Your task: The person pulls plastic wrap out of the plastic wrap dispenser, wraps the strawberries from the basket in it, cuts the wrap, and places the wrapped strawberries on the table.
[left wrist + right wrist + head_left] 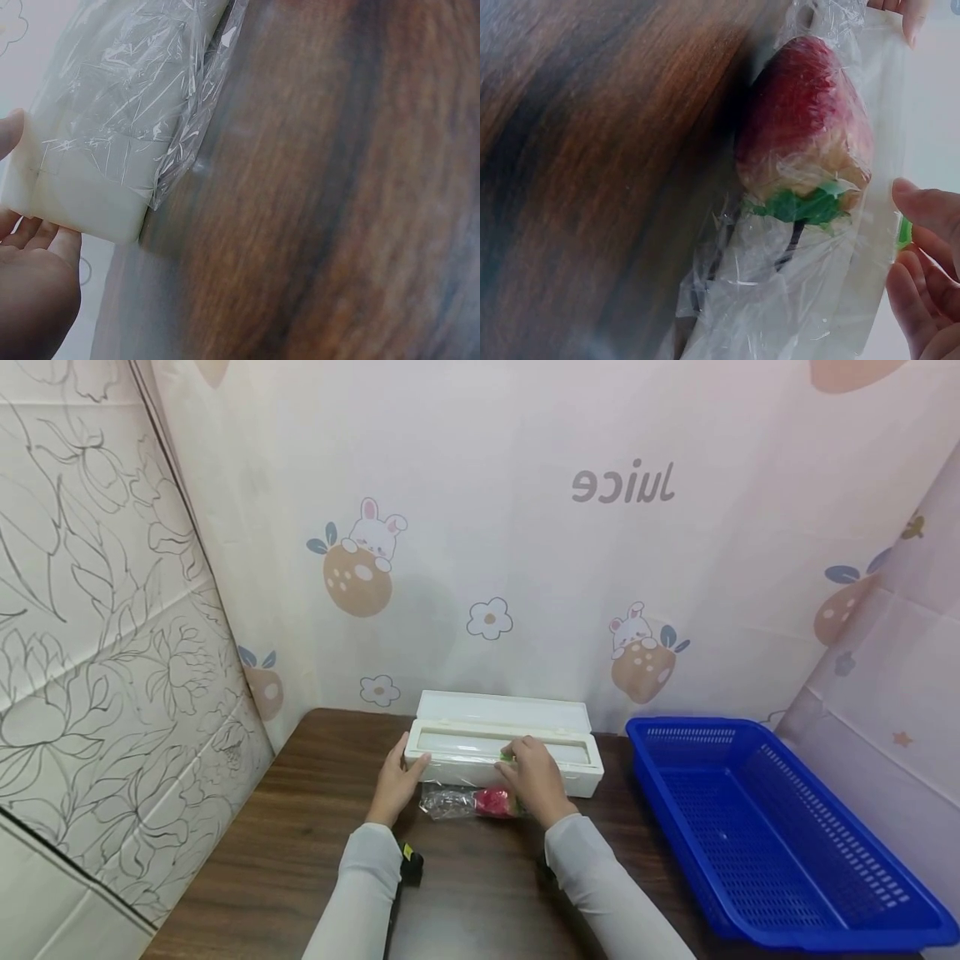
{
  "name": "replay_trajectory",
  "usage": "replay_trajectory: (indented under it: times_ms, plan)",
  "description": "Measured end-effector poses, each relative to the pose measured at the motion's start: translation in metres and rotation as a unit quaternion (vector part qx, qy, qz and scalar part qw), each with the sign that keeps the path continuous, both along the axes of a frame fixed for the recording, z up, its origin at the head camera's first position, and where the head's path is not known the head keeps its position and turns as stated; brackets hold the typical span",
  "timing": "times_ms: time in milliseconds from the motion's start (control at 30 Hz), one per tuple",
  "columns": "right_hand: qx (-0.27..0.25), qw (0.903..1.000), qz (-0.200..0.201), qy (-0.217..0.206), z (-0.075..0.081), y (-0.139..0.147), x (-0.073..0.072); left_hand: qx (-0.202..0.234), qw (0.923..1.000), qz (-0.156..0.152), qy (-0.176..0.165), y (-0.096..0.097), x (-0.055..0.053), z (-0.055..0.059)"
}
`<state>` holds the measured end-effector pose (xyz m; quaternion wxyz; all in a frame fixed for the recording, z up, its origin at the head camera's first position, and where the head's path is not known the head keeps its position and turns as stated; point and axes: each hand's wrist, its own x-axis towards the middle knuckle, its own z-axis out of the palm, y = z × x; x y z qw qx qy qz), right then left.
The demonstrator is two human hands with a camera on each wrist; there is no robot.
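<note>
A long white cling film dispenser box [465, 771] stands near the table's back edge, its lid [502, 711] raised behind. My left hand [395, 785] grips the box's left end, thumb by the front corner and fingers on the end wall in the left wrist view. With my right hand [536, 777] I pinch a small green slider [904, 232] at the front rim. Clear film [135, 67] hangs down the box front. Against it lies a red and yellowish fruit [802, 112] with green leaves and a dark stem, film over it; my right hand partly hides it in the head view.
To the right stands a blue plastic basket [742, 827] with slotted walls. The box and basket rest on a dark wooden table [300, 827]. A printed curtain [487, 527] hangs right behind the table, and a flower-patterned panel [112, 652] rises at the left.
</note>
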<state>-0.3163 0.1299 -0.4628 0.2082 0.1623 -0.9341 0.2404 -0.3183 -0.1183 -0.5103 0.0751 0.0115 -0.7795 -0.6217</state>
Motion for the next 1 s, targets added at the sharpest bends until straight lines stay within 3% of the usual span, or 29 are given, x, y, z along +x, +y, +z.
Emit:
replay_trajectory:
  times_ms: [1000]
  plan:
    - [0.019,0.9998,0.000,0.011,-0.0037,-0.0030,0.0005,-0.005,1.0000,0.002,-0.004,-0.0009,-0.0018,-0.0030]
